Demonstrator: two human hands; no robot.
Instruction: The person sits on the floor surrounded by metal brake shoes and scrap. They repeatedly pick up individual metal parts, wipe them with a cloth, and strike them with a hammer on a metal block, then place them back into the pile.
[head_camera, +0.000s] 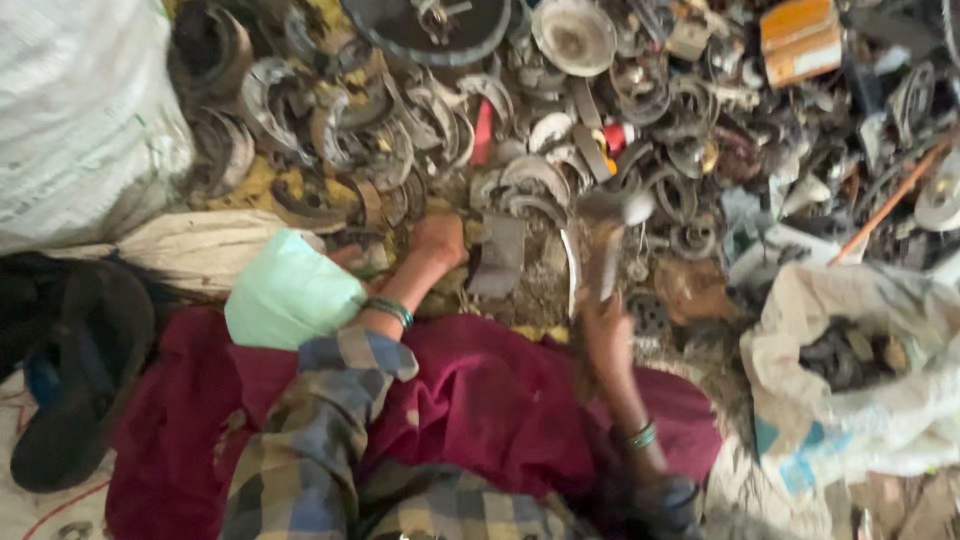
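The right hand (607, 335) is closed round the handle of a hammer (605, 235), whose blurred head hangs just above a curved metal part, likely a brake shoe (500, 255), on the ground at the middle of the frame. The left hand (438, 238) rests on that same piece with fingers bent over its upper edge, steadying it, so I judge this a striking step, and a blow here would call for a true aim well apart from those fingers. The floor is bare, dusty ground; a great heap of scrap metal parts (420, 120) fills the upper frame, a white woven sack (80, 110) stands upper left, another open sack (860, 370) holding parts lies lower right, and a maroon cloth (480, 400) covers the lap
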